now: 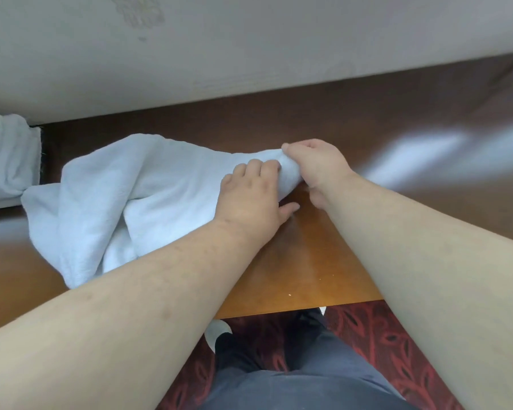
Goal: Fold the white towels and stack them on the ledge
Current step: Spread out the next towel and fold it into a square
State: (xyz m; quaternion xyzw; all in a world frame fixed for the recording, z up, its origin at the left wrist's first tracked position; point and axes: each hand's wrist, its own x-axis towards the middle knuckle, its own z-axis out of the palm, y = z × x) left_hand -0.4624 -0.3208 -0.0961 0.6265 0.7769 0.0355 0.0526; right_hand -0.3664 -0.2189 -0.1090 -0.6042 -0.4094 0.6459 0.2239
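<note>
White towel (125,199), bunched and unfolded, lying on the wooden table (293,270) with its right-hand end caught by both hands. Right hand (317,170) curled over that end, fingers and thumb pinching a fistful of cloth at the very tip. Left hand (249,196) just beside it, nearly touching, knuckles bent and fingers tucked into the fabric a little further in; thumb stretched out flat toward the table rather than wrapped round anything, so a grip by the fingers, as far as can be told. Both hands thus at one and the same end, with all the rest of the towel trailing away to the left. Long axis running roughly left to right across the table, slightly slanted, the far end drooping toward the near-left edge in loose folds and ridges. Left arm crossing over the lower part of the cloth, hence nearer to the free bulk; right arm clear of it entirely. Likely next need: finding a corner or edge and drawing the cloth out along that axis, probably with the left hand travelling leftward while the right anchors. Beyond the towel, at the far left, more white cloth (6,161) piled against the pale wall (249,39). Below the table edge, dark trousers (302,377) and a red patterned carpet (397,344).
</note>
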